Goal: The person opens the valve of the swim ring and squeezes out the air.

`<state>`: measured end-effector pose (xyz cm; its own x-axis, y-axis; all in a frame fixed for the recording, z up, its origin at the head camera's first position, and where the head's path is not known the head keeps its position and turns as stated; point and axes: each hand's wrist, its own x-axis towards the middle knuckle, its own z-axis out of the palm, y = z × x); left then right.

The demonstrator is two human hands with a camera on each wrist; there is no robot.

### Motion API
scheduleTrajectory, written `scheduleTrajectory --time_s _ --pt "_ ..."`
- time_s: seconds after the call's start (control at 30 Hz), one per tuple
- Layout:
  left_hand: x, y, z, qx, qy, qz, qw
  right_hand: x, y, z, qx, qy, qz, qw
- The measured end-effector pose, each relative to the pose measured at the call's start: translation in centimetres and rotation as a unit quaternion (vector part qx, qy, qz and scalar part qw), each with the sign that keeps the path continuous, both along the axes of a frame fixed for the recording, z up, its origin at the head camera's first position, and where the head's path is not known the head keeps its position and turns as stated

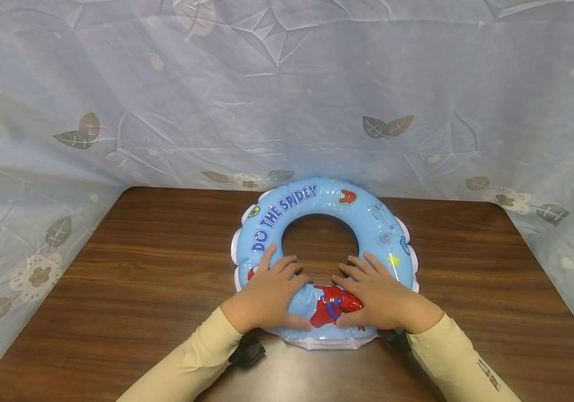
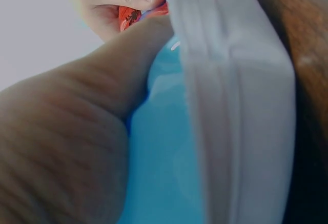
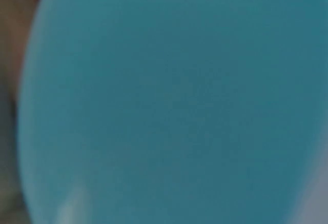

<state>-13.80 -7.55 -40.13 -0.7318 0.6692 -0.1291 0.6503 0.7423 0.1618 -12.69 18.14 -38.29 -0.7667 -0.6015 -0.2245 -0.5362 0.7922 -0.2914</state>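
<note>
A light blue inflated swim ring (image 1: 317,195) with a white scalloped edge lies on the brown table, printed with "DO THE SPIDEY" and red figures. My left hand (image 1: 272,296) rests on its near left part, fingers spread toward the hole. On the near right part lies my right hand (image 1: 382,296), its fingers also spread and the thumb pointing inward. Between the two thumbs shows a red and blue printed figure (image 1: 334,306). In the left wrist view, the left thumb presses along the blue vinyl (image 2: 164,147) beside the white edge. Blue vinyl (image 3: 174,101) fills the right wrist view.
The wood-grain table (image 1: 141,279) extends to both sides of the ring. A pale grey-blue curtain (image 1: 292,100) with leaf and flower prints hangs behind the table and along its sides. Black wrist devices (image 1: 248,353) sit under the cream sleeves.
</note>
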Motion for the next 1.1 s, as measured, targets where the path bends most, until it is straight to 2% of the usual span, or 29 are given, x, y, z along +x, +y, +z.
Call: scheduleTrajectory --time_s 0.43,0.9,1.1 --pt "-0.14 0.18 -0.13 -0.005 0.001 0.002 1.0000 0.00 0.01 -0.29 0.002 0.004 0.001 1.0000" --pt "-0.08 0.15 -0.04 -0.015 0.024 -0.016 0.9995 -0.06 -0.07 -0.39 0.009 0.004 -0.009 0.9999" --pt "-0.17 0.06 -0.05 -0.013 0.020 -0.023 0.9995 -0.07 -0.27 -0.15 0.013 0.009 -0.005 0.9999"
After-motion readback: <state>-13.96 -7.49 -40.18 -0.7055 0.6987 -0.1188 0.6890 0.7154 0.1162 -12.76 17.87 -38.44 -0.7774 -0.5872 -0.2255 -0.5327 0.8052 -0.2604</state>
